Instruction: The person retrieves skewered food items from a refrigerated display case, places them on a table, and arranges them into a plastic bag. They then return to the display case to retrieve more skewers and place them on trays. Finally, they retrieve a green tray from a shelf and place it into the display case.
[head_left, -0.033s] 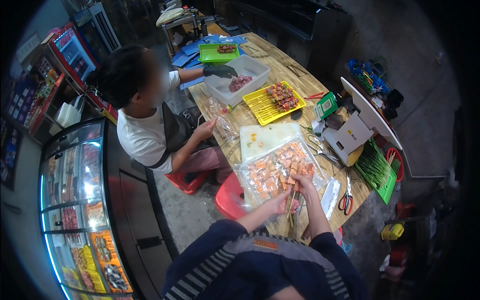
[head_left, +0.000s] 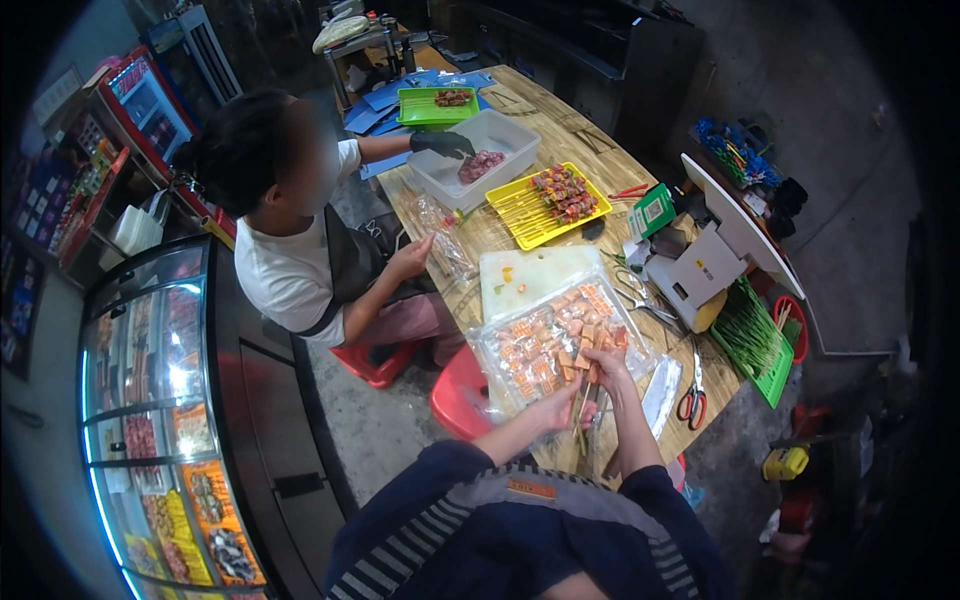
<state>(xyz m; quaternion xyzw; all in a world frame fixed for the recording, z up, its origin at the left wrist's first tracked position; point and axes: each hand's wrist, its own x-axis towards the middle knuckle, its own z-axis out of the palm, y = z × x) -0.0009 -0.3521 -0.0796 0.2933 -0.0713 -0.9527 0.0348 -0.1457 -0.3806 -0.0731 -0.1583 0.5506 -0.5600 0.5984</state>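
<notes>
Left hand (head_left: 560, 406) pinches the skewers (head_left: 586, 350) low down, right hand (head_left: 611, 369) closed on them higher up, apparently to steady them; they hang over the plastic pack (head_left: 515, 362) by the near edge of the table (head_left: 570, 130), probably for easy reach.

— Starting underfoot?
— Down to a grey floor (head_left: 390, 420), patchy, under a wooden table (head_left: 555, 115).
— And to the left?
— Taken up by a glass-fronted display case (head_left: 225, 350), trimmed with a bluish light strip (head_left: 98, 500) and set near a greyish wall (head_left: 40, 440).
— Farther back?
— Up to a red-framed cooler (head_left: 150, 100), glowing inside, near crowded shelves (head_left: 90, 190).
— And for sitting?
— Down to red plastic stools (head_left: 460, 395), close by the table's left edge.
— Beyond the table?
— Lost mostly in shadow, around a dark cabinet (head_left: 650, 50).
</notes>
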